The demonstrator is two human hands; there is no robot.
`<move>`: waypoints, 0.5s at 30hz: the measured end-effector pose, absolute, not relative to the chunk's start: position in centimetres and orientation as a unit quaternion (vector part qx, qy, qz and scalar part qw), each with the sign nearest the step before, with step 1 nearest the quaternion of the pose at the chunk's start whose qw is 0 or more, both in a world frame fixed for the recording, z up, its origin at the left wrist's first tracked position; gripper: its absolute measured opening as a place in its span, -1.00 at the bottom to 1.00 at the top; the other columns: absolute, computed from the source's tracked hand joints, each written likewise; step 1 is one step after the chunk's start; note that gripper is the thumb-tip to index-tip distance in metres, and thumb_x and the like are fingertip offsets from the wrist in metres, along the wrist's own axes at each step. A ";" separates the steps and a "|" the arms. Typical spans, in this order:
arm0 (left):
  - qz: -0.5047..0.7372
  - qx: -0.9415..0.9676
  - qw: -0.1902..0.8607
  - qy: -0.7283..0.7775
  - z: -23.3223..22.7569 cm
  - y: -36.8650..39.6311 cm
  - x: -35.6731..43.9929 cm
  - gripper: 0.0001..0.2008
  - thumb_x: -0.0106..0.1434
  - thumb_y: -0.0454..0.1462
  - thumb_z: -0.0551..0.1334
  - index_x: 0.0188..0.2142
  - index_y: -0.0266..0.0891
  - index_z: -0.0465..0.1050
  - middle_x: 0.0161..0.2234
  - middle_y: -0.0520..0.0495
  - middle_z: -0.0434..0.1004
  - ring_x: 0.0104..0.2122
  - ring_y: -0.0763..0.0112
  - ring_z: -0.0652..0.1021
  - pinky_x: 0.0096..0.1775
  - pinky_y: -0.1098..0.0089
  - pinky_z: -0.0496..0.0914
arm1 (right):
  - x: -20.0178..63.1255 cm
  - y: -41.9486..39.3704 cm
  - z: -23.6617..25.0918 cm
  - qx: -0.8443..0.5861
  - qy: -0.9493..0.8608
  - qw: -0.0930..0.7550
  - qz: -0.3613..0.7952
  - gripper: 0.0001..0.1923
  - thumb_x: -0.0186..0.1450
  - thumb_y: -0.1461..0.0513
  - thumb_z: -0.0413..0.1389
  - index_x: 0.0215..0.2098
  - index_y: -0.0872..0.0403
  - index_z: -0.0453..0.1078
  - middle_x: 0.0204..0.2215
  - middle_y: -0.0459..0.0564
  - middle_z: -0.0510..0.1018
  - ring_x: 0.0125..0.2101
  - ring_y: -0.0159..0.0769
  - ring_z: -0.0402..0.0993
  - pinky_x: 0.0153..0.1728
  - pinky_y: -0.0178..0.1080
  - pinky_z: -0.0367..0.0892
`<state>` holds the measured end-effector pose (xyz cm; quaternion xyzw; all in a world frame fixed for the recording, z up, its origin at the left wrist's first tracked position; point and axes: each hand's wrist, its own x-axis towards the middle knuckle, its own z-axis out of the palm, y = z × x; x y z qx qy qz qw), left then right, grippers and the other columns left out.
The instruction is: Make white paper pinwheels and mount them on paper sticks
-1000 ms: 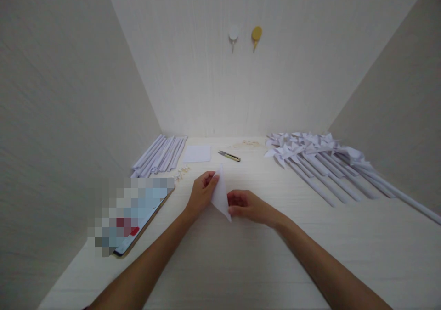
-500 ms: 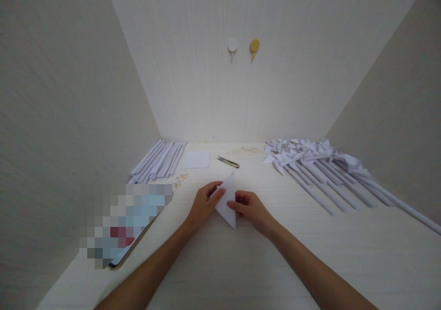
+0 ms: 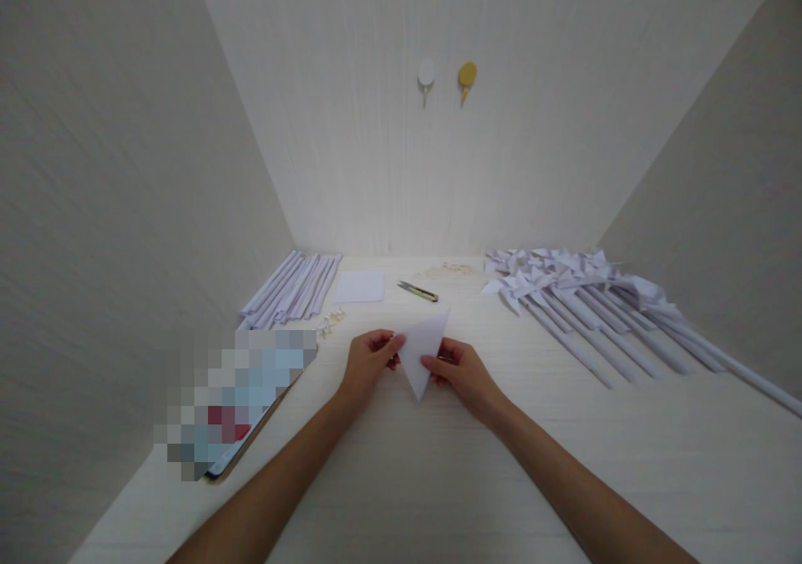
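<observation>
A white sheet of paper folded into a triangle (image 3: 424, 348) is held up between my two hands above the table. My left hand (image 3: 369, 368) pinches its left corner, thumb on the near face and fingers behind. On the right edge, my right hand (image 3: 464, 373) grips it the same way, thumb flat on the paper. One point of the triangle faces up and to the right, another faces down. Beyond the hands lies a pair of thread snips (image 3: 418, 291), beside a stack of white square paper (image 3: 359, 287).
Rolled paper sticks (image 3: 291, 290) lie at the back left, with small pale bits (image 3: 331, 322) near them. Paper pinwheels on sticks (image 3: 564, 292) are piled at the right. A partly blurred phone-like device (image 3: 251, 414) lies left. Two hooks, white (image 3: 426, 73) and yellow (image 3: 467, 74), hang on the wall.
The folded paper has turned clockwise, its upper point swinging to the right. My right hand has shifted slightly right and up with it, while both hands keep hold.
</observation>
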<state>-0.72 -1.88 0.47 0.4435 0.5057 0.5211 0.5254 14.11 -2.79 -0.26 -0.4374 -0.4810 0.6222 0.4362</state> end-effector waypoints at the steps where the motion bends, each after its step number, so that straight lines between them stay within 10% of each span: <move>1: 0.522 0.443 0.523 0.508 0.5 -1.9 -0.7 -0.77 -0.15 -0.18 0.29 -0.58 -0.34 0.40 -0.73 0.10 0.32 -0.70 0.61 0.29 -0.61 0.53 0.18 | 14.1 -2.8 -0.3 -0.437 -0.477 0.437 0.625 -0.74 -0.07 0.17 0.21 -0.48 0.17 0.33 -0.66 -0.17 0.37 -0.67 -0.53 0.19 -0.61 -0.36 0.08; 15: 0.513 0.470 0.539 0.475 0.5 -2.1 -0.7 -0.79 -0.14 -0.22 0.30 -0.52 -0.34 0.45 -0.71 0.11 0.30 -0.69 0.64 0.23 -0.62 0.54 0.10 | 14.0 -2.7 -0.6 -0.416 -0.444 0.445 0.657 -0.77 -0.08 0.21 0.22 -0.45 0.16 0.39 -0.63 -0.16 0.41 -0.67 -0.54 0.18 -0.62 -0.37 0.04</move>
